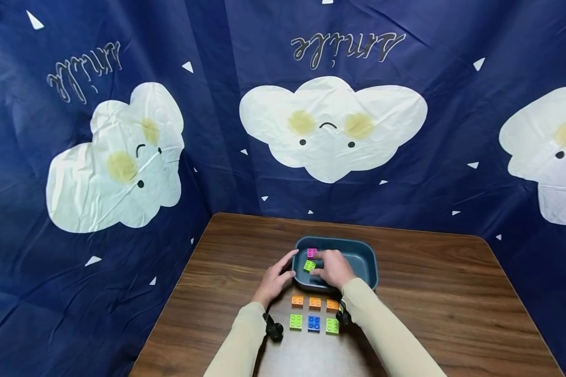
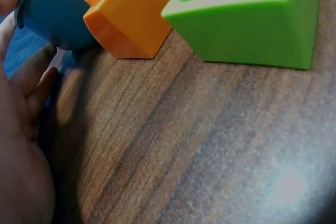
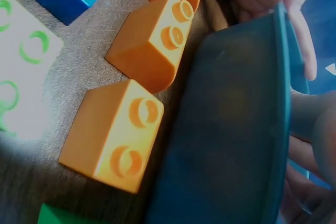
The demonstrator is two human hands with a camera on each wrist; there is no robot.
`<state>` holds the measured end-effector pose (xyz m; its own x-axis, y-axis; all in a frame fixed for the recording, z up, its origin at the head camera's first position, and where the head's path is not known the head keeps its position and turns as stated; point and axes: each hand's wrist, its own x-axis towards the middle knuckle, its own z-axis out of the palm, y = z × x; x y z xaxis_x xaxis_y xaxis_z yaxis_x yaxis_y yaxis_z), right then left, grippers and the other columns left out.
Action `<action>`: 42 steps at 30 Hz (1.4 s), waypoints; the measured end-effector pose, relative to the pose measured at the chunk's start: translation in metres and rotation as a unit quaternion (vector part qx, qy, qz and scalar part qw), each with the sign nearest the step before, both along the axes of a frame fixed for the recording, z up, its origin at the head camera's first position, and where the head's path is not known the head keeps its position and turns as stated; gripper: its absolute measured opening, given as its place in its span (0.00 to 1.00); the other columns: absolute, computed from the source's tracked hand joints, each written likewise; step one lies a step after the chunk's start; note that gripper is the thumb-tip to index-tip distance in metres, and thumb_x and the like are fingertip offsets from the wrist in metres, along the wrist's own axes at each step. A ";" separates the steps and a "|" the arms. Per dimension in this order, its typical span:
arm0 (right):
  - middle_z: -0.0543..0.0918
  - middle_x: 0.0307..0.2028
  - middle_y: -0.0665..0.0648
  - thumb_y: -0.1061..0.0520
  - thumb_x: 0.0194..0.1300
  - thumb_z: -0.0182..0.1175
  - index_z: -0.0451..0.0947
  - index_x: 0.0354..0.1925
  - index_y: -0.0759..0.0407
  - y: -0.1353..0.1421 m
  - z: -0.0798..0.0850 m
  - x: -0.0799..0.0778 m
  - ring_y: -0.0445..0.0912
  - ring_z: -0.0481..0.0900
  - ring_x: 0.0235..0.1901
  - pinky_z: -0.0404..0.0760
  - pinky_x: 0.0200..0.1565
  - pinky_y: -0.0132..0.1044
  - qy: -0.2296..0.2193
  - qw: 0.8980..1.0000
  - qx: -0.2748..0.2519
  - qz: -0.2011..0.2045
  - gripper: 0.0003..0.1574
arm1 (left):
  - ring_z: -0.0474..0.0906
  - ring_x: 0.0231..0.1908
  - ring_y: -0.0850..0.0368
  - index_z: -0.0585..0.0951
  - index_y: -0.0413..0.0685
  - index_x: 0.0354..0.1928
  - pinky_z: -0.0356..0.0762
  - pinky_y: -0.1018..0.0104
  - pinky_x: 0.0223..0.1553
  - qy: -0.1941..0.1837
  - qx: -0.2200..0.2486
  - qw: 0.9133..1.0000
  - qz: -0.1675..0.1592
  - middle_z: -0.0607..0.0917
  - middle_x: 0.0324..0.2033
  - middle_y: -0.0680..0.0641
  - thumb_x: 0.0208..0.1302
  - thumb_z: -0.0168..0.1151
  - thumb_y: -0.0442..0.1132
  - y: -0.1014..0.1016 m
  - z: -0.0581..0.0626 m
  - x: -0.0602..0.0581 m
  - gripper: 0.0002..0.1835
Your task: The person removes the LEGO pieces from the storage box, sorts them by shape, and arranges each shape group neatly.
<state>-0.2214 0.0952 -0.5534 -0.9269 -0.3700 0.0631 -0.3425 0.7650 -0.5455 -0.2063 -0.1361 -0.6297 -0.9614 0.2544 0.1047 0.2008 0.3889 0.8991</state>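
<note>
A dark teal tray (image 1: 368, 259) stands on the table with its long side toward me. My left hand (image 1: 272, 283) rests against its left end, fingers and thumb spread along the rim; the left wrist view shows a fingertip on the rim (image 2: 23, 1). My right hand (image 1: 336, 268) reaches over the near wall into the tray. Its thumb and a finger pinch a tilted lime-green toy brick (image 1: 309, 266). Just beyond lies a pink brick (image 1: 311, 252) inside the tray. In the right wrist view the tray wall hides the green brick.
In front of the tray runs a row of orange bricks (image 1: 315, 302). Nearer me, a blue brick (image 1: 314, 323) sits between two lime-green bricks, left (image 1: 295, 321) and right (image 1: 332, 325). A dark blue curtain (image 1: 217, 104) hangs behind the wooden table (image 1: 429, 293).
</note>
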 end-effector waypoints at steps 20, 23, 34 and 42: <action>0.85 0.33 0.50 0.50 0.60 0.79 0.88 0.43 0.56 -0.022 -0.016 -0.007 0.44 0.77 0.32 0.79 0.36 0.44 -0.025 0.996 0.082 -0.017 0.16 | 0.67 0.75 0.50 0.69 0.74 0.78 0.60 0.39 0.75 0.005 0.004 1.000 0.001 0.75 0.73 0.52 0.72 0.60 0.41 -0.001 -0.003 0.000 0.35; 0.84 0.32 0.49 0.52 0.61 0.78 0.88 0.42 0.55 -0.021 -0.017 -0.008 0.43 0.77 0.31 0.78 0.35 0.43 -0.021 0.996 0.086 -0.014 0.14 | 0.67 0.75 0.50 0.70 0.75 0.77 0.60 0.39 0.75 0.006 0.004 1.000 0.003 0.75 0.73 0.52 0.71 0.61 0.40 -0.001 -0.002 0.000 0.35; 0.77 0.26 0.50 0.54 0.66 0.74 0.82 0.33 0.55 -0.016 -0.011 -0.007 0.44 0.73 0.27 0.76 0.33 0.43 -0.031 0.995 0.092 -0.011 0.10 | 0.68 0.74 0.53 0.70 0.76 0.77 0.61 0.39 0.75 0.016 0.003 1.000 0.007 0.76 0.72 0.51 0.71 0.61 0.39 0.000 -0.004 -0.003 0.35; 0.86 0.47 0.63 0.54 0.69 0.70 0.85 0.54 0.65 0.002 -0.014 -0.008 0.56 0.84 0.49 0.84 0.52 0.53 -0.015 0.999 0.046 -0.020 0.20 | 0.69 0.74 0.51 0.70 0.75 0.77 0.61 0.38 0.74 0.015 0.006 1.000 0.004 0.76 0.72 0.51 0.71 0.61 0.38 0.000 -0.005 -0.002 0.35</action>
<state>-0.2296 0.0972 -0.5678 -0.9419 -0.3359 0.0021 -0.2953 0.8251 -0.4817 -0.2082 -0.1362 -0.6352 -0.9600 0.2450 0.1357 0.2238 0.3798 0.8976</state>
